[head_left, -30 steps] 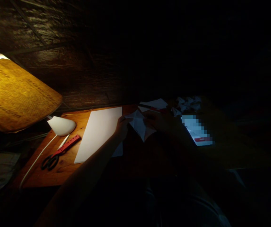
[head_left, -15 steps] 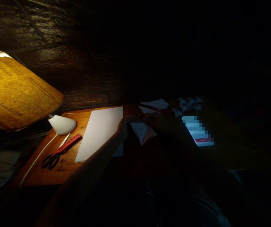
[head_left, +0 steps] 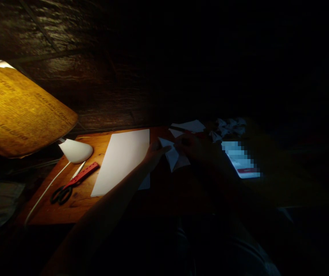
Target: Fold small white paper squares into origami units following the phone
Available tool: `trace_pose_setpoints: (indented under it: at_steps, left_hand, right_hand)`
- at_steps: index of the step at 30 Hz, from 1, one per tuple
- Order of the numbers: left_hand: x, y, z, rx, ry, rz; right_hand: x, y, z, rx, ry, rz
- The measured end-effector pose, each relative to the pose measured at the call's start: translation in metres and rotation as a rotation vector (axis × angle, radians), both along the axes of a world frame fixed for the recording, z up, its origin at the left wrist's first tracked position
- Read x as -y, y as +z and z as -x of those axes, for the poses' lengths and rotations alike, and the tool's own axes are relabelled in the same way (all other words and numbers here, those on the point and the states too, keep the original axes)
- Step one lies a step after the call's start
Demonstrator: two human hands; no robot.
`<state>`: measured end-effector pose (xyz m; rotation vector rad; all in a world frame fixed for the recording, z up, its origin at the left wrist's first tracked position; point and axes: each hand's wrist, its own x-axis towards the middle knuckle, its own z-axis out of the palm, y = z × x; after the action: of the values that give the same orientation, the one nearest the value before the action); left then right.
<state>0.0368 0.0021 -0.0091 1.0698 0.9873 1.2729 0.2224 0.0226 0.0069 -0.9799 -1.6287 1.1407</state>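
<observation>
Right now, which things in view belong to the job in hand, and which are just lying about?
In the job:
- folded paper, between left hand and right hand

Lying about, apparently:
- scissors
- phone
- large sheet
- small pieces, perhaps related

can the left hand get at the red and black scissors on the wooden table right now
Probably yes: nothing covers the scissors, though the left hand would first need to let go of the folded white paper.
</observation>
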Motion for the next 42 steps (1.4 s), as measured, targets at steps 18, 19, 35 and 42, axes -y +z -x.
trace_pose_setpoints:
  at_steps: [18, 19, 35, 42]
  left_hand:
    - [0.006, 0.009, -0.002, 0.013, 0.075, 0.028]
    - [0.006, 0.010, -0.002, 0.038, 0.080, 0.035]
    - [0.007, 0.012, -0.002, 0.103, 0.147, 0.041]
    - [-0.002, 0.013, 0.004, 0.291, 0.233, 0.081]
  right_hand:
    - [0.001, -0.003, 0.002, 0.079, 0.081, -0.117]
    - [0.001, -0.003, 0.002, 0.076, 0.072, -0.116]
    - [0.005, 0.002, 0.005, 0.099, 0.054, -0.064]
    - [0.005, 0.008, 0.003, 0.089, 0.096, -0.010]
